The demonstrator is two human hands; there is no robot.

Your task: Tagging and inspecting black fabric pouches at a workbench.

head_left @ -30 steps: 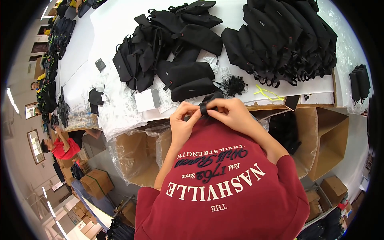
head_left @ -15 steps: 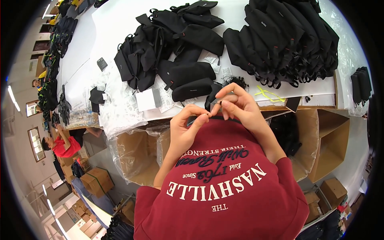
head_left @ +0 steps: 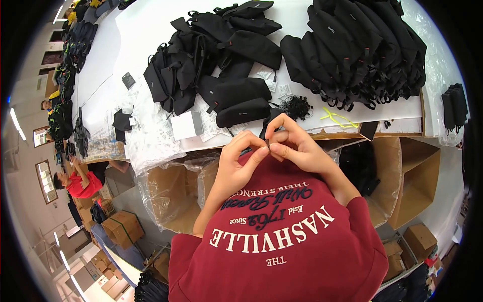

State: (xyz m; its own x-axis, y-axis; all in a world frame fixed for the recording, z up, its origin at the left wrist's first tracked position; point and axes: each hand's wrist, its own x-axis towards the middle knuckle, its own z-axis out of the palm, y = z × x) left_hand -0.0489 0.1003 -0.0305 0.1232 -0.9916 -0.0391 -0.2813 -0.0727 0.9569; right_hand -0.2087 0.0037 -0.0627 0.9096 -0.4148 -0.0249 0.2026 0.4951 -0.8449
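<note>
My left hand [head_left: 240,158] and my right hand [head_left: 298,147] meet fingertip to fingertip at the near table edge. Each pinches with thumb and index finger; whatever lies between the tips is too small and covered to make out. Just beyond them a black zip pouch [head_left: 243,114] lies on its side, with a dark strap end running down behind my fingers. Close to my right hand sits a tangle of thin black cords [head_left: 296,106]. Farther back are a loose heap of black pouches [head_left: 214,48] and a neat stacked row of black pouches [head_left: 354,48].
On the white table [head_left: 136,25] are a white card box [head_left: 187,126], clear plastic bags [head_left: 151,136], yellow cord [head_left: 338,118] and a phone [head_left: 369,131]. Open cardboard boxes [head_left: 415,183] stand below the edge. A person in red [head_left: 84,185] works at far left.
Both hands have come slightly down and closer together, their fingertips now touching. My right fingers have curled in, and the cord tangle shows more fully.
</note>
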